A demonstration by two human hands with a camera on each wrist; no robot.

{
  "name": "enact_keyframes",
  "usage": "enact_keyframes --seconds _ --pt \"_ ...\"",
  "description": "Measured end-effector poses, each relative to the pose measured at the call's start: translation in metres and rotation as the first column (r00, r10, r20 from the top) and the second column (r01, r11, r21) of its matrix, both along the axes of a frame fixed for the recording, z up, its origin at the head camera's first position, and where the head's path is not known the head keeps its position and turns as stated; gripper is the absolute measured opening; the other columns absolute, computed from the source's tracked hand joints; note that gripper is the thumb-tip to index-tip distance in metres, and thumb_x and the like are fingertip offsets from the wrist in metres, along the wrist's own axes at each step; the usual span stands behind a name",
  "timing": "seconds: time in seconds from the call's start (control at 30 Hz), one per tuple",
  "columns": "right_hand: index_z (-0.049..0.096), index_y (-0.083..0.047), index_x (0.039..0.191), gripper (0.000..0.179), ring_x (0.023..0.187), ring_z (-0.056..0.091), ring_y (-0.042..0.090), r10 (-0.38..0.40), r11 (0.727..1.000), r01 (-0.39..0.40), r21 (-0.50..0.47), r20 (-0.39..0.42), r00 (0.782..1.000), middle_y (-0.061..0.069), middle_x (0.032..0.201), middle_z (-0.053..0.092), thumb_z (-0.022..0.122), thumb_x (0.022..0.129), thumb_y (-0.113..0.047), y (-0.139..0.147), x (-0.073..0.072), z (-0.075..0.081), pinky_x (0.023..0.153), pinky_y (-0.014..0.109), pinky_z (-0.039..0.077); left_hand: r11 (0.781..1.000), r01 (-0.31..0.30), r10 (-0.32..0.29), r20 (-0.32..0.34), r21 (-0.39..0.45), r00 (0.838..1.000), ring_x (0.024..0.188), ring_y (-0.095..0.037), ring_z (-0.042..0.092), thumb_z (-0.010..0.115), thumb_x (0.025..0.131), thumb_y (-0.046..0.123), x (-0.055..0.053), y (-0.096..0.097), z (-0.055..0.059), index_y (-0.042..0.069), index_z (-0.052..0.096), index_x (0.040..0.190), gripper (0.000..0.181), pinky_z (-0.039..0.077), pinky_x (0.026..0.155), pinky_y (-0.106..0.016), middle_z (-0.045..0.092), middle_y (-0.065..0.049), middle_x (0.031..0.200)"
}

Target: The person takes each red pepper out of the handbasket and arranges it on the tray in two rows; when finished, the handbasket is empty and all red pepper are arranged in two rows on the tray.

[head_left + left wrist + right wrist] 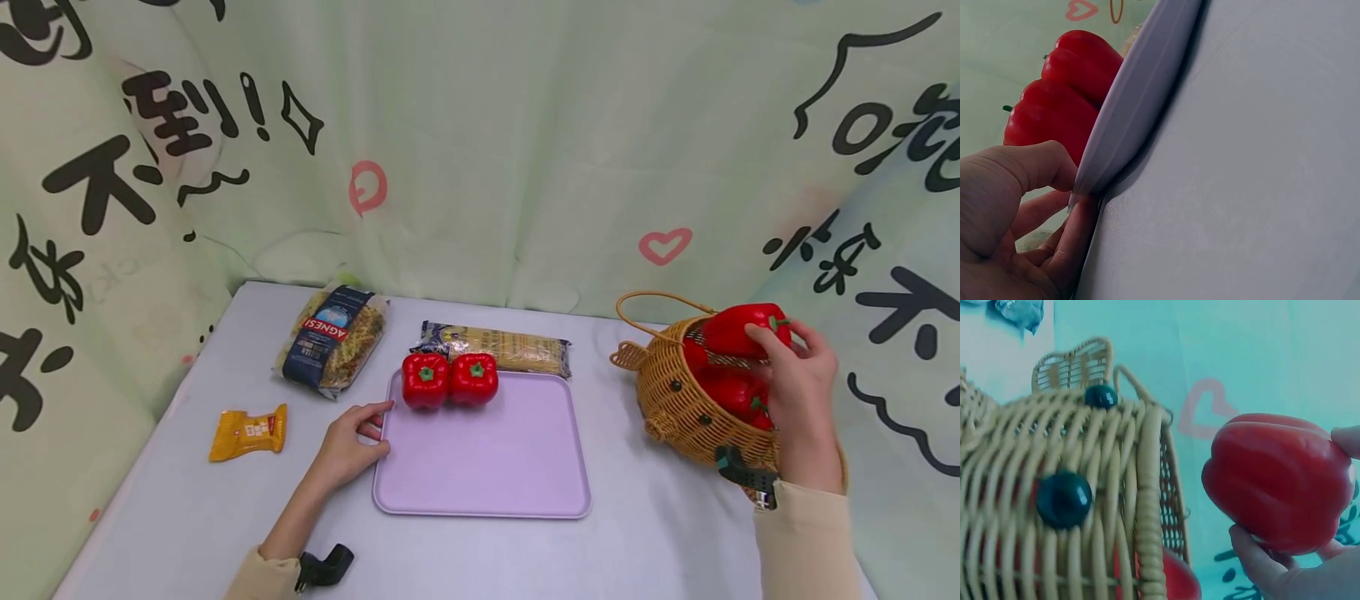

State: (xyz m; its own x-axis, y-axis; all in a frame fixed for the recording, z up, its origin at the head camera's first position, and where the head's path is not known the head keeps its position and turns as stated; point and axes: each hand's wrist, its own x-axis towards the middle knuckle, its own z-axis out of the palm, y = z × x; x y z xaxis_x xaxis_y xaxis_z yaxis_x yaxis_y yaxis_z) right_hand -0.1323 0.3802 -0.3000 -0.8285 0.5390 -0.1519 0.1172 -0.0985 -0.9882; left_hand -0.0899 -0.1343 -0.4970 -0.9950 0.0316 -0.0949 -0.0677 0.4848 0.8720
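Observation:
My right hand (802, 392) grips a red bell pepper (742, 329) at the mouth of a wicker basket (675, 408). In the right wrist view that bell pepper (1279, 481) is outside the basket's rim, thumb on one side and fingers on the other. More red bell peppers (731, 392) lie inside the basket. My left hand (348, 446) pinches the left edge of a light purple tray (480, 467); in the left wrist view the thumb is above the rim (1116, 119) and fingers are below. Two red bell peppers (450, 381) sit side by side at the tray's back left.
A long pack of noodles (510, 348) lies just behind the tray. Left of it is a bag of pasta (333, 337), with a small yellow-orange packet (247, 433) nearer the front. A printed curtain (480, 167) hangs behind the white table (637, 550).

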Motion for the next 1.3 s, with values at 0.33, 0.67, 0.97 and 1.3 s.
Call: enact_keyframes --seconds 0.33,0.67,0.97,1.3 --pt "0.047 -0.015 0.140 0.056 0.115 0.047 0.013 0.084 0.963 -0.149 -0.223 -0.275 0.958 -0.002 0.131 0.046 0.068 0.089 -0.003 -0.021 0.020 -0.005 0.072 0.022 0.056 1.000 -0.006 0.006 -0.006 0.003 1.000 0.081 -0.018 0.057 0.076 0.075 -0.001 0.001 0.001 0.002 0.009 0.065 0.129 0.056 0.052 0.069 -0.022 0.057 -0.006 0.097" --pt "0.048 -0.010 0.142 0.057 0.120 0.047 0.016 0.091 0.962 -0.163 -0.218 -0.308 0.947 0.003 0.136 0.048 0.068 0.089 -0.002 -0.050 0.021 -0.030 0.077 0.024 0.056 1.000 -0.011 0.011 -0.008 0.006 1.000 0.081 -0.019 0.057 0.076 0.074 0.000 0.002 0.002 0.004 0.009 0.065 0.128 0.056 0.052 0.068 -0.023 0.057 -0.007 0.096" --pt "0.044 -0.012 0.142 0.059 0.123 0.046 0.018 0.133 0.963 -0.193 -0.189 -0.288 0.948 0.007 0.145 0.042 0.067 0.089 0.000 -0.079 0.018 -0.042 0.076 0.026 0.057 1.000 0.002 -0.002 -0.013 0.003 1.000 0.082 -0.018 0.057 0.075 0.075 0.000 0.002 0.002 0.005 0.007 0.064 0.128 0.055 0.052 0.069 -0.023 0.057 -0.007 0.097" --pt "0.046 -0.013 0.141 0.057 0.125 0.045 0.019 0.204 0.969 -0.230 -0.090 -0.234 0.951 0.006 0.143 0.044 0.068 0.089 -0.003 -0.108 0.010 -0.062 0.081 0.024 0.055 1.000 -0.002 0.002 -0.017 0.000 1.000 0.083 -0.019 0.057 0.075 0.075 0.000 0.002 0.001 0.002 0.008 0.064 0.129 0.056 0.053 0.070 -0.025 0.058 -0.007 0.098"
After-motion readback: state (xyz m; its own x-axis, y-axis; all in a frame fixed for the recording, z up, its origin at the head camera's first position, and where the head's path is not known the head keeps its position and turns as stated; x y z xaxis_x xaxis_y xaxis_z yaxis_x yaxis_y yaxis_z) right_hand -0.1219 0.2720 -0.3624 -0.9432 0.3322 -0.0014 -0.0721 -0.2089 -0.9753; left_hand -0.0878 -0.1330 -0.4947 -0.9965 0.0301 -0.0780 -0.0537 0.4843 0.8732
